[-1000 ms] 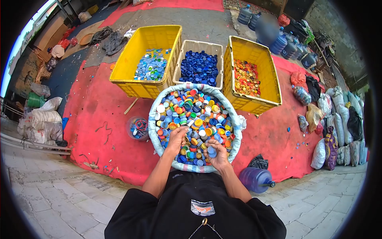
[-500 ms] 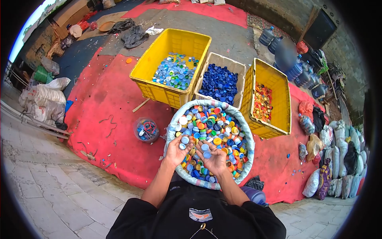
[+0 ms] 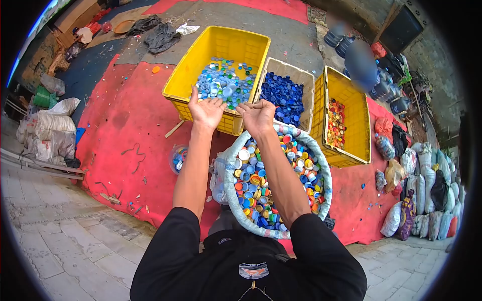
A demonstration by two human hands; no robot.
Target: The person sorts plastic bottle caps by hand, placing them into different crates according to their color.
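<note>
Both arms reach forward over the near rim of a yellow crate (image 3: 175,94) that holds light blue, clear and green bottle caps (image 3: 223,86). My left hand (image 3: 207,112) is palm up with its fingers stretched out, and nothing shows in it. Beside it, my right hand (image 3: 259,118) points its loosely bent fingers toward the left one; no cap is visible in it. Below my right forearm stands a round, cloth-rimmed container (image 3: 325,185) full of mixed-colour bottle caps (image 3: 251,183), partly hidden by that arm.
A whitish crate (image 3: 307,105) holds dark blue caps (image 3: 282,98). Right of it, another yellow crate (image 3: 351,150) contains red and orange caps (image 3: 335,123). A small tub (image 3: 179,156) sits on the red mat (image 3: 135,175). Filled sacks (image 3: 424,185) and large water bottles (image 3: 381,90) line the right side.
Both hands have moved forward from above the round container to the left yellow crate's near edge. The light blue caps they held are no longer seen in them.
</note>
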